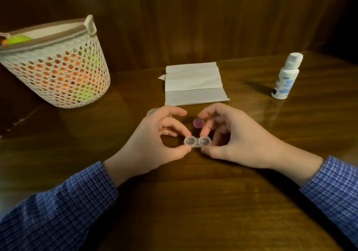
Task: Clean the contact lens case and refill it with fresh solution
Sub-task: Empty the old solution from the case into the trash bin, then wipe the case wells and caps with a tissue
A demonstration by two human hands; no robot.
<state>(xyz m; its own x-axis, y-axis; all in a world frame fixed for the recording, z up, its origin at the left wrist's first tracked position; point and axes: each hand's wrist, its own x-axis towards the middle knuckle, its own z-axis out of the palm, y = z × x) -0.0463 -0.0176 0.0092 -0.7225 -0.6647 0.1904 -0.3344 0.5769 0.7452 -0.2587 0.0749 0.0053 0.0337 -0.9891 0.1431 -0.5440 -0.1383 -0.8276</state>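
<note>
While both hands pinch it — left hand [153, 144] at one end, right hand [230, 142] at the other — the clear plastic two-well lens case [196, 141] hangs uncapped just above the brown wooden table [193, 212]. Beyond the fingers lie a round purple cap [198, 123] and folded white paper towel [193, 84]; a white solution bottle [286, 76] stands far right.

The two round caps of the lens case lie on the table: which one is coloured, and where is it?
The purple round cap, lying between the hands beyond the clear plastic lens case. The other, clear cap is colourless, half hidden behind the left hand.
</note>
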